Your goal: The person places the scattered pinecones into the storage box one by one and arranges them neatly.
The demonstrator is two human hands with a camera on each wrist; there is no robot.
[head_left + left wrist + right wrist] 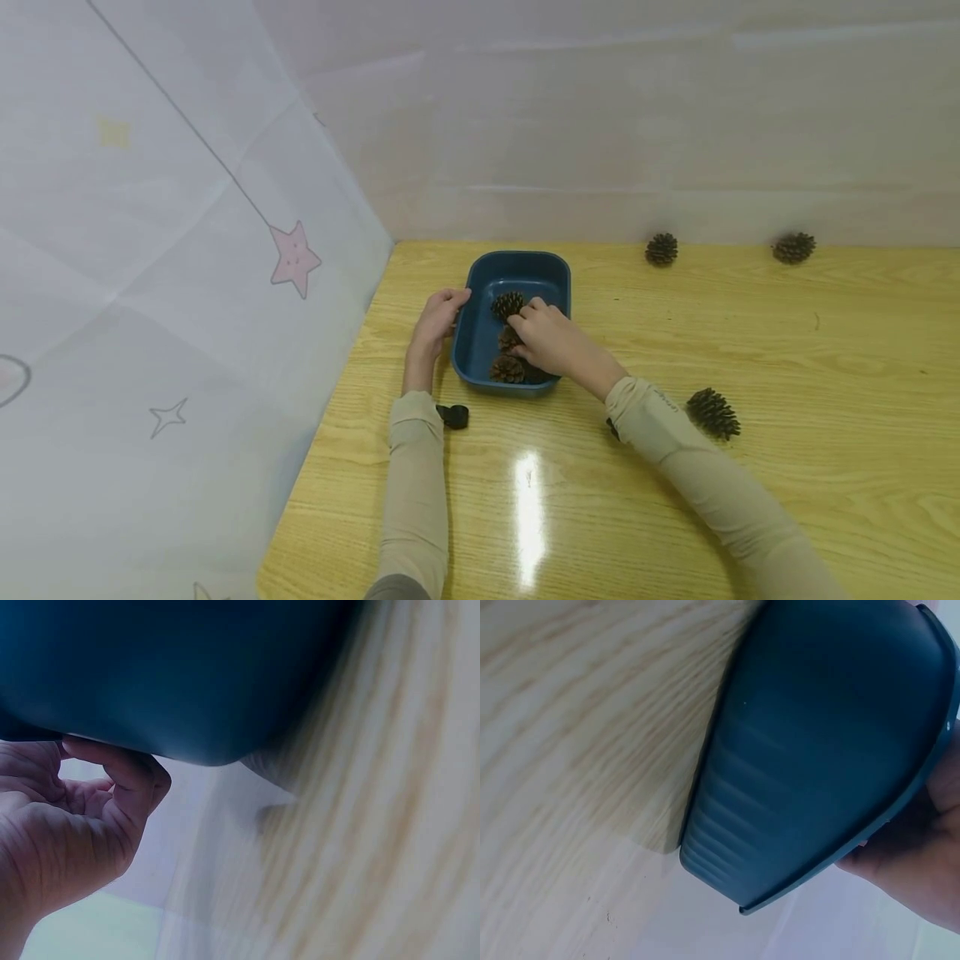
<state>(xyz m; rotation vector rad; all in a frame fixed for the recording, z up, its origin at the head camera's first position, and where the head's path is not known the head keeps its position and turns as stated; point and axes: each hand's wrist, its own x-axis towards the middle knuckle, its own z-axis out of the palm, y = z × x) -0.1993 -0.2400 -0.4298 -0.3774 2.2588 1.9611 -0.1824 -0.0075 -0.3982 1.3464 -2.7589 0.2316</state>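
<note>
A deep blue plastic bin [459,350] stands on the wooden table with several brown pine cones in it. My left hand [437,319] grips its left rim, thumb on top and fingers bent against the outer wall; the left wrist view shows those curled fingers [127,776] at the bin's edge. Inside the bin, my right hand [551,337] has its thumb and fingers around a pine cone [509,337], which it partly covers. One pine cone [507,305] lies just beyond the fingers, another [507,368] nearer me. From the right wrist, the bin's wall hides most of that hand.
Two pine cones [662,249] [793,247] lie along the table's back edge. Another pine cone [713,413] is beside my right sleeve, which partly covers a small dark thing [612,428]. A black object [454,416] lies by my left wrist. Pale sheets [600,125] hang behind and left.
</note>
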